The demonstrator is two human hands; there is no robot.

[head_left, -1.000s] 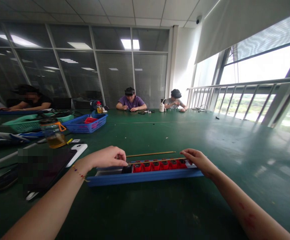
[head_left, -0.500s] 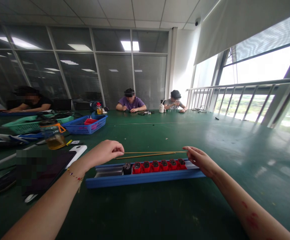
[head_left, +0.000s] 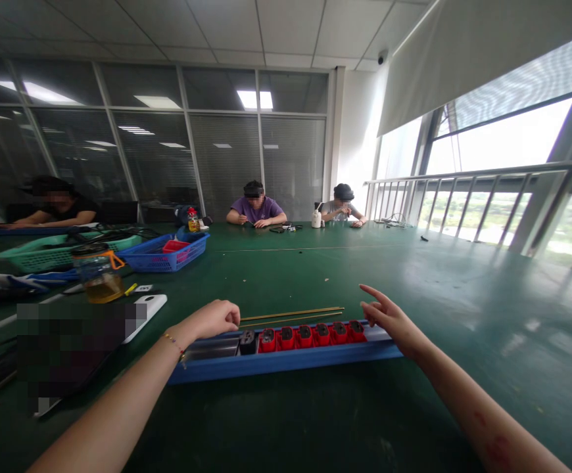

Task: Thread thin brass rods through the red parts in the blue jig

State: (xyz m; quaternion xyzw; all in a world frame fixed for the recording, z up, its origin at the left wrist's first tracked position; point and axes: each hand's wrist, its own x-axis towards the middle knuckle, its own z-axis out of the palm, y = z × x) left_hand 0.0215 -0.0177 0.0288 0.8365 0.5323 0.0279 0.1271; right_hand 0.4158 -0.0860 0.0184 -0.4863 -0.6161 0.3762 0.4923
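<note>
My left hand (head_left: 217, 316) is closed, fingertips pinched at the left end of a thin yellowish stick (head_left: 290, 320). A second similar stick (head_left: 306, 311) lies just beyond it on the green table, its left end hidden behind the hand. My right hand (head_left: 387, 318) holds nothing; its index finger points out and the other fingers are loosely bent. It hovers over the right end of a long blue tray (head_left: 286, 361), apart from the sticks' right ends. In the tray stand a black block (head_left: 247, 342) and a row of several red blocks with dark tops (head_left: 286, 338).
Left of the tray lies a dark flat device with a white edge (head_left: 150, 314). Behind it stand a jar of amber liquid (head_left: 99, 279), a blue basket (head_left: 167, 261) and a green basket (head_left: 34, 257). Several people sit at the far tables. A railing (head_left: 478, 174) runs along the windows.
My right hand has let go of the stick's right end and stretched out its index finger. The held stick has come down nearer the tray and shifted left. The view has tilted up slightly.
</note>
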